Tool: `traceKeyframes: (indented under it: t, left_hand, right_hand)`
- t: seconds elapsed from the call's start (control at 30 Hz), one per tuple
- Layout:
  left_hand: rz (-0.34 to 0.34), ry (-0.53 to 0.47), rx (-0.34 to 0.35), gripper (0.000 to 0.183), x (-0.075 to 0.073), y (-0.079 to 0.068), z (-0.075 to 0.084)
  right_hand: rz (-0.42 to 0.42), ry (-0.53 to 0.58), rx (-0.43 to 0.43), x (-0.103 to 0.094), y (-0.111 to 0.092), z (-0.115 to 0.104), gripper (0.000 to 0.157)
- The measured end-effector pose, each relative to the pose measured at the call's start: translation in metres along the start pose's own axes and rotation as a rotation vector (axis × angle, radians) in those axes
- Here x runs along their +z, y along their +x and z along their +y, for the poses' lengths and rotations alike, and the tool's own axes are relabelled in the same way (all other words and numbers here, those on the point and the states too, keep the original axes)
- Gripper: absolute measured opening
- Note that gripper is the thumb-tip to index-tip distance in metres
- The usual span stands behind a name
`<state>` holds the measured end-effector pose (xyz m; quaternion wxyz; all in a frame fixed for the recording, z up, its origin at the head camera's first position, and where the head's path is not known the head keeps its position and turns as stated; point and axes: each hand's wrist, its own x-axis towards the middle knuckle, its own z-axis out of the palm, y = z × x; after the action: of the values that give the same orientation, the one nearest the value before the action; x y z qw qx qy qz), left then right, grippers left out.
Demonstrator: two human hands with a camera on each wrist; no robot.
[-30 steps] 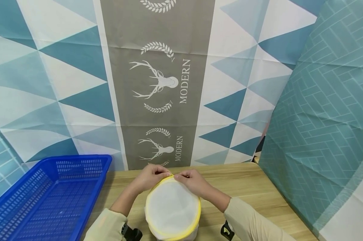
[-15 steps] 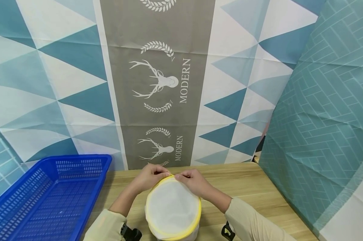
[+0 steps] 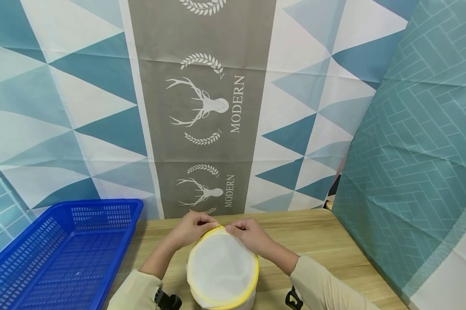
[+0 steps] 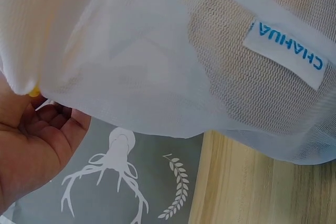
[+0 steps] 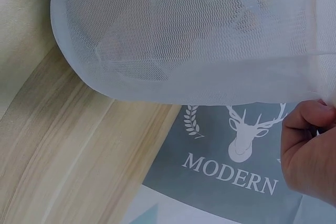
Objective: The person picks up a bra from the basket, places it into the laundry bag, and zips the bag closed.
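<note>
A round white mesh laundry bag [image 3: 222, 267] with yellow trim around its top stands on the table, close to me. At the far side of the trim, my left hand [image 3: 192, 230] pinches the yellow edge with thumb and fingertips. Just to its right my right hand [image 3: 250, 236] pinches the same edge, with a small gap between the two. The left wrist view shows the bag's sheer side and a white label [image 4: 286, 53] with blue CHAHUA lettering. In the right wrist view the curled fingers [image 5: 310, 116] grip the bag's rim; what lies under the fingertips is hidden.
A blue plastic basket [image 3: 130, 241] with perforated walls stands to the left. The wooden table [image 3: 302, 232] ends at a patterned cloth backdrop [image 3: 202, 107]. A teal cloth [image 3: 418, 150] hangs along the right side.
My right hand has shifted very slightly to the right along the yellow edge, widening the gap between the hands. The left hand stays nearly still.
</note>
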<state>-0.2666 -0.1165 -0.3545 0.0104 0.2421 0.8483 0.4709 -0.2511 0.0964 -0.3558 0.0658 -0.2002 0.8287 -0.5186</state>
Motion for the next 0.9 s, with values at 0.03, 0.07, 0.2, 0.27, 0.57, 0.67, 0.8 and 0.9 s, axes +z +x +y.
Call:
traceKeyframes:
  t: [0.03, 0.07, 0.2, 0.27, 0.57, 0.67, 0.8, 0.9]
  left_hand:
    - [0.001, -0.001, 0.000, 0.020, 0.0001, -0.0002, 0.0000]
    - [0.001, 0.000, 0.000, 0.020, 0.0002, -0.0001, -0.0003]
    - [-0.002, 0.000, -0.003, 0.021, 0.0011, 0.0003, 0.0000]
    - [-0.010, -0.002, 0.002, 0.022, 0.0016, 0.0005, 0.0005]
    - [-0.027, -0.037, -0.011, 0.022, 0.0039, 0.0002, 0.0025]
    - [-0.030, -0.043, -0.005, 0.022, 0.0039, 0.0007, 0.0025]
    - [-0.018, -0.043, 0.005, 0.021, 0.0038, 0.0013, 0.0034]
    - [-0.002, -0.036, -0.007, 0.021, 0.0040, 0.0016, 0.0043]
  right_hand:
    - [-0.003, 0.004, 0.002, -0.0001, 0.0000, 0.0002, 0.031]
    - [-0.005, 0.007, 0.004, -0.0001, -0.0001, 0.0000, 0.032]
    - [-0.019, 0.035, 0.032, 0.0000, 0.0008, -0.0004, 0.035]
    - [-0.032, 0.051, 0.040, 0.0002, 0.0013, -0.0012, 0.038]
    - [-0.048, -0.010, 0.009, 0.0052, 0.0054, -0.0014, 0.030]
    - [-0.049, -0.009, 0.008, 0.0054, 0.0056, -0.0005, 0.029]
    - [-0.054, -0.010, 0.003, 0.0041, 0.0051, -0.0006, 0.030]
    - [-0.059, -0.001, 0.000, 0.0036, 0.0048, -0.0008, 0.032]
